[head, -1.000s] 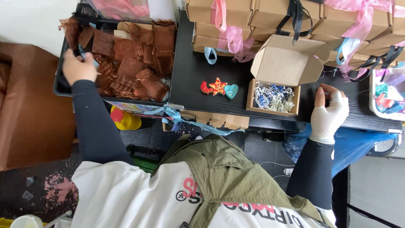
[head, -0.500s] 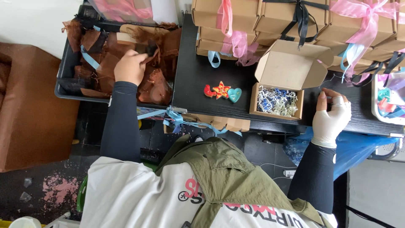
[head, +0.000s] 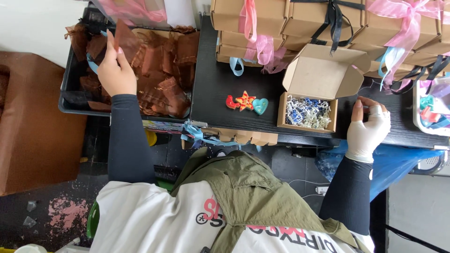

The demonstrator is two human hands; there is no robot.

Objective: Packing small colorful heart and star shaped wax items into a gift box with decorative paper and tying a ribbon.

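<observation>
A thin brown organza pouch (head: 125, 40) is pinched in the left hand (head: 115, 70), lifted just above the black plastic tray (head: 70, 93) at the far left, which is full of the same brown pouches (head: 161, 77). I think a light grip at one corner is best, so only one pouch comes up. The right hand (head: 370, 129), in a white glove, rests on the black table (head: 220, 93) with fingers loosely curled, holding nothing. Left of it, the small open cardboard box (head: 309, 86) holds white and blue paper shreds (head: 307, 112).
</observation>
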